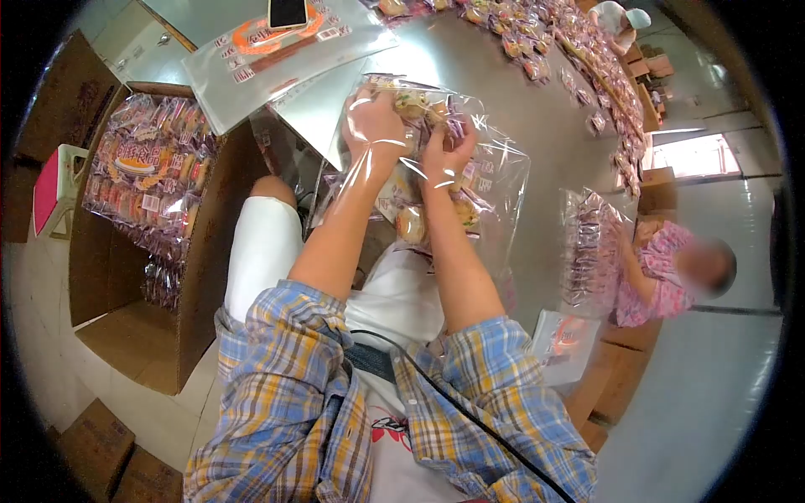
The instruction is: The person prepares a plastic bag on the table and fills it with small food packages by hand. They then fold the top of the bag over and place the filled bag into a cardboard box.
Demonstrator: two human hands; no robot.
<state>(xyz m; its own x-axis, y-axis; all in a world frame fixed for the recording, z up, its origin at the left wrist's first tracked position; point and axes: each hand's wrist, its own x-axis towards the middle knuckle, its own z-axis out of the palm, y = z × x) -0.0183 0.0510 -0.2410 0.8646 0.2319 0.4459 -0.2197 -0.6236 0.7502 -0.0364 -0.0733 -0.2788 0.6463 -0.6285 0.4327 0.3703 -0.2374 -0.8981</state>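
Both my hands are inside a large clear plastic bag (507, 168) that lies over the table edge and my lap. My left hand (375, 126) is closed, its fingertips partly hidden under shiny film beside a wrapped pastry (411, 105). My right hand (449, 155) has its fingers closed around a small wrapped pastry (455, 126) with purple print. Below my wrists, more wrapped pastries (411, 222) lie in the bag. Glare on the film blurs some edges.
A cardboard box (197, 277) on my left holds a filled bag of pastries (147, 163). Flat printed bags (285, 59) and a phone (288, 12) lie on the metal table (537, 117). Loose packets (579, 67) cover its far side. A co-worker (658, 268) sits right, beside stacked packets (587, 251).
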